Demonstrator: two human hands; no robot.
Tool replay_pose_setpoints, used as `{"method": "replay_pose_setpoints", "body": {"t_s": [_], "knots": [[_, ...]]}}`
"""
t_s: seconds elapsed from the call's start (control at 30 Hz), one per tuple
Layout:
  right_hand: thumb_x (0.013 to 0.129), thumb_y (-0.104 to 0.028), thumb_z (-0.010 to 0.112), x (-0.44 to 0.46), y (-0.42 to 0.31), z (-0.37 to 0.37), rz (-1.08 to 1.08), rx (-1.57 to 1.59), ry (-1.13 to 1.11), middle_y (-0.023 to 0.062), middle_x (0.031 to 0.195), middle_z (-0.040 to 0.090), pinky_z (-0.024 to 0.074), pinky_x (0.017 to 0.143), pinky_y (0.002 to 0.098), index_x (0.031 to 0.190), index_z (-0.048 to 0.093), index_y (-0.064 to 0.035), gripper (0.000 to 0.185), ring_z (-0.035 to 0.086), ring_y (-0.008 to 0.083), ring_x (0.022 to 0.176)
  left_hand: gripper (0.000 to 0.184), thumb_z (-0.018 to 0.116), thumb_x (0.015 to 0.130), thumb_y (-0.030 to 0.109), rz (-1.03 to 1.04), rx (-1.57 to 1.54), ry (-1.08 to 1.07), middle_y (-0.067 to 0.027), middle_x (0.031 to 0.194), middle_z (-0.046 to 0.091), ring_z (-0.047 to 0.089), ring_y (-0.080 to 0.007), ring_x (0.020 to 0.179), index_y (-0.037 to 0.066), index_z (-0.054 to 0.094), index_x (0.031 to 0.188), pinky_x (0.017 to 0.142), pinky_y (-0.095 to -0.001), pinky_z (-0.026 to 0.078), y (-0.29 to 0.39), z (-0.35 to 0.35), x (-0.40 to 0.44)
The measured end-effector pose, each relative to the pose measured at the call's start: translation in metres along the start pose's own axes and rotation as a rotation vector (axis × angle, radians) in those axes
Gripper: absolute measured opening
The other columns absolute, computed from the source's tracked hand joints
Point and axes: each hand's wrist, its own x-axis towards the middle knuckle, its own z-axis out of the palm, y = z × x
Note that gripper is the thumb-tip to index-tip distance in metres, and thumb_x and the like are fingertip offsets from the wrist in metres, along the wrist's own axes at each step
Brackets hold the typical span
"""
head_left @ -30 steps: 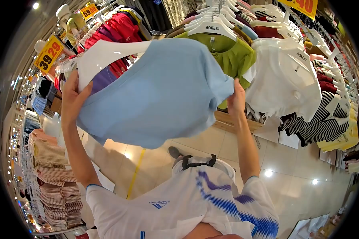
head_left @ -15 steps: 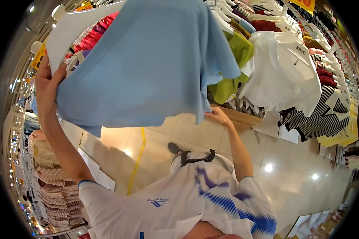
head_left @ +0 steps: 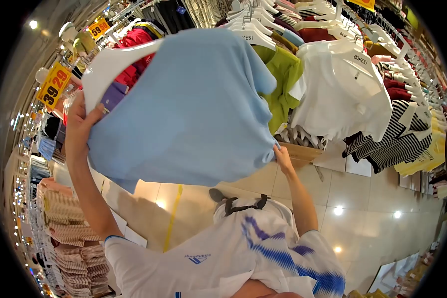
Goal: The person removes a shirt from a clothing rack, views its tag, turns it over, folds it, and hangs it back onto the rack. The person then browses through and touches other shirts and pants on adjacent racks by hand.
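A light blue shirt [head_left: 179, 109] is spread out in front of me, hiding part of a white hanger [head_left: 98, 72]. One arm of that hanger sticks out at the upper left, bare of cloth. My left hand [head_left: 80, 121] is closed around the hanger's lower end, with the thumb by the shirt's edge. At the shirt's lower right corner, my right hand [head_left: 283, 158] pinches the cloth. The far side of the shirt and the hanger's hook are hidden.
Green [head_left: 283, 82] and white tops [head_left: 337, 94] hang on a rack ahead to the right, beside striped shirts [head_left: 392, 136]. Pink striped clothes [head_left: 72, 233] hang at the lower left. Price signs [head_left: 53, 85] stand at the upper left. Tiled floor [head_left: 308, 218] lies below.
The blue shirt and hanger have come lower, showing more of the racks behind. My left hand moved right and down with the hanger; my right hand shifted slightly right, pulling the hem outward.
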Motion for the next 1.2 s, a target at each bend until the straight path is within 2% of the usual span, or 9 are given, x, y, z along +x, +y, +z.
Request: {"method": "replay_pose_setpoints", "body": {"t_s": [0.07,0.2,0.27,0.33,0.53,0.6,0.87,0.93,1.2], "knots": [[0.093,-0.035,0.058,0.001,0.003,-0.003,-0.050,-0.056,-0.025,0.0006,0.064,0.056,0.0414,0.049,0.0240,0.083,0.061,-0.0016,0.035,0.052,0.0080,0.055,0.044,0.065,0.083,0.004,-0.056,0.004,-0.039,-0.0017,0.106,0.061,0.056,-0.0058,0.087,0.000,0.050,0.124,0.075,-0.0199,0.045,-0.001,0.007,-0.006],[0.084,-0.028,0.071,-0.004,0.000,-0.008,-0.116,-0.075,0.061,0.0100,0.086,0.062,0.0483,0.059,0.0264,0.106,0.057,0.0013,0.039,0.056,0.0112,0.061,0.055,0.063,0.080,-0.002,-0.125,-0.185,-0.197,0.0036,0.096,0.060,0.049,0.0000,0.066,0.003,0.046,0.132,0.058,-0.0160,0.040,0.001,0.036,-0.025],[0.081,-0.024,0.074,-0.003,-0.004,-0.012,-0.428,-0.399,0.244,0.0123,0.098,0.058,0.0486,0.063,0.0271,0.113,0.054,0.0000,0.044,0.058,0.0122,0.070,0.041,0.066,0.079,0.000,-0.258,-0.252,-0.251,-0.0019,0.095,0.062,0.057,-0.0049,0.077,0.000,0.052,0.117,0.068,-0.0199,0.045,-0.003,0.043,-0.032],[0.081,-0.019,0.073,-0.015,-0.029,-0.008,-0.354,-0.414,0.257,0.0127,0.102,0.053,0.0490,0.067,0.0276,0.116,0.052,-0.0010,0.045,0.058,0.0142,0.075,0.037,0.066,0.080,0.001,-0.315,-0.271,-0.236,-0.0011,0.087,0.060,0.054,-0.0040,0.070,0.001,0.053,0.114,0.061,-0.0192,0.042,-0.001,0.054,-0.040],[0.085,-0.012,0.067,-0.055,-0.121,0.029,-0.445,-0.311,-0.037,0.0108,0.097,0.061,0.0517,0.069,0.0286,0.113,0.055,-0.0002,0.033,0.062,0.0149,0.080,0.019,0.066,0.084,0.008,-0.466,-0.539,-0.202,0.0023,0.067,0.051,0.048,-0.0045,0.056,0.003,0.057,0.100,0.051,-0.0190,0.039,-0.028,0.073,-0.057],[0.086,-0.012,0.066,-0.076,-0.159,0.048,-0.468,-0.269,-0.133,0.0102,0.096,0.063,0.0515,0.071,0.0287,0.113,0.056,-0.0002,0.030,0.062,0.0152,0.082,0.018,0.064,0.087,0.009,-0.550,-0.743,-0.004,0.0024,0.067,0.050,0.049,-0.0046,0.058,0.002,0.056,0.102,0.051,-0.0205,0.041,-0.023,0.084,-0.065],[0.088,-0.016,0.062,-0.150,-0.266,0.090,-0.653,-0.161,-0.587,0.0113,0.108,0.060,0.0495,0.081,0.0329,0.120,0.052,0.0008,0.037,0.061,0.0217,0.096,0.012,0.057,0.093,0.013,-0.287,-0.912,0.307,0.0000,0.076,0.052,0.052,-0.0085,0.069,0.004,0.052,0.099,0.062,-0.0235,0.045,-0.018,0.162,-0.083],[0.084,-0.014,0.065,-0.166,-0.288,0.098,-0.892,-0.214,-0.512,0.0135,0.107,0.059,0.0505,0.077,0.0337,0.124,0.048,-0.0010,0.045,0.062,0.0258,0.087,0.014,0.059,0.093,0.013,-0.309,-0.964,0.425,-0.0024,0.082,0.057,0.055,-0.0100,0.072,0.003,0.052,0.100,0.065,-0.0252,0.047,-0.011,0.191,-0.085],[0.079,-0.017,0.069,-0.152,-0.297,0.108,-0.893,-0.751,-0.031,0.0178,0.107,0.060,0.0512,0.071,0.0392,0.121,0.049,-0.0024,0.048,0.062,0.0359,0.089,0.038,0.053,0.094,0.003,0.091,-0.924,0.414,-0.0085,0.109,0.054,0.050,-0.0114,0.096,0.001,0.034,0.126,0.083,-0.0244,0.042,-0.015,0.262,-0.063]]}}
